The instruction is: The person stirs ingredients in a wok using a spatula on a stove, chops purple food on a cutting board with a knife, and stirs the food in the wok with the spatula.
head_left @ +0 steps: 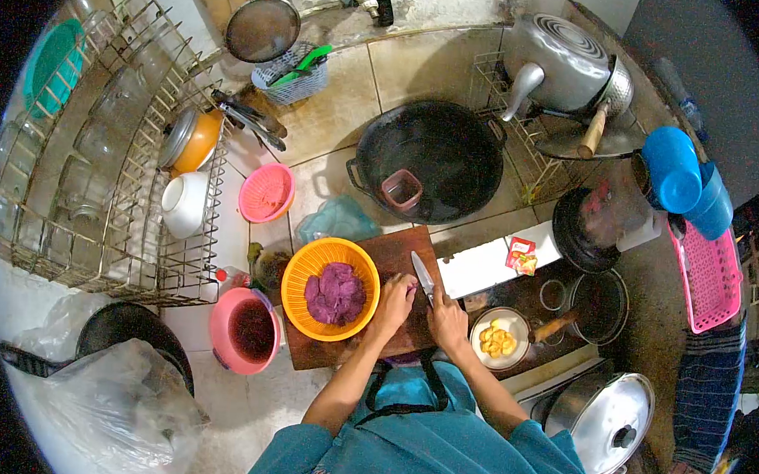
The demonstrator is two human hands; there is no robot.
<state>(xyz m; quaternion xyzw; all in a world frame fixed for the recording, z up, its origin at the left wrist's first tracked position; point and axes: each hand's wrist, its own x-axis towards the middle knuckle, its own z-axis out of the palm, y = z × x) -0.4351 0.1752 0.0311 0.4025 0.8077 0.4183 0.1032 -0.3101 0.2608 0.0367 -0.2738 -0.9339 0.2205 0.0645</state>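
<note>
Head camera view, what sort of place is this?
A kitchen, probably in a home: there's a black wok, a metal kettle, and the right hand holding a knife over a wooden cutting board.

The bare left forearm (354, 374) and bare right forearm (492, 389) slant inward — the bare left hand (396, 301) has curled fingers (406, 282), the bare right hand (449, 321) forms a grip — hands near but apart.

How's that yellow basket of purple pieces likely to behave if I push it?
The yellow basket looks like thin slotted plastic, so it's probably light and slightly flexible. The purple pieces are heaped inside, so they'd likely add some weight and may shift.
</note>
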